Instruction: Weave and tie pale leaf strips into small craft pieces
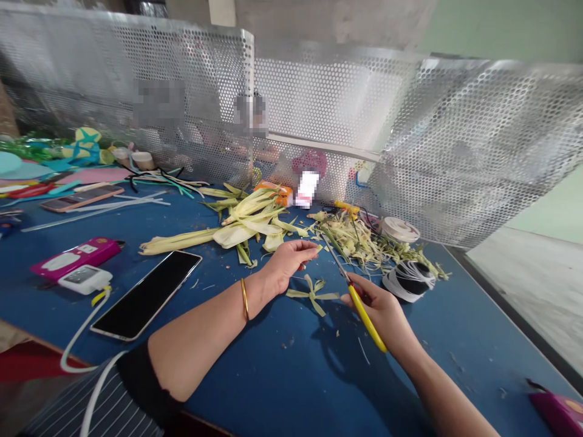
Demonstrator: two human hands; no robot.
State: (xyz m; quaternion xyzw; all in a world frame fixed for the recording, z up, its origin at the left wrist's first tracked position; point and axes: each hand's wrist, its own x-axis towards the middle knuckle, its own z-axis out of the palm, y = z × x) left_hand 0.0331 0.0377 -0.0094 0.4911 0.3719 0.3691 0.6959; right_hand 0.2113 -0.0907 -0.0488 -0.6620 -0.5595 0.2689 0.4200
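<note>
My left hand hovers over the blue table, fingers curled in a pinch near a small scrap of pale leaf; what it holds is too small to name. My right hand grips yellow-handled scissors, blades pointing up and left toward the leaf pile. Between the hands a small star-shaped piece of folded leaf strips lies flat on the table. A bundle of long pale green leaves lies beyond my left hand.
A heap of leaf trimmings, a roll of white tape and a coil of black-and-white wire sit at right. A black phone, pink box and white charger lie left. A perforated metal screen closes the back.
</note>
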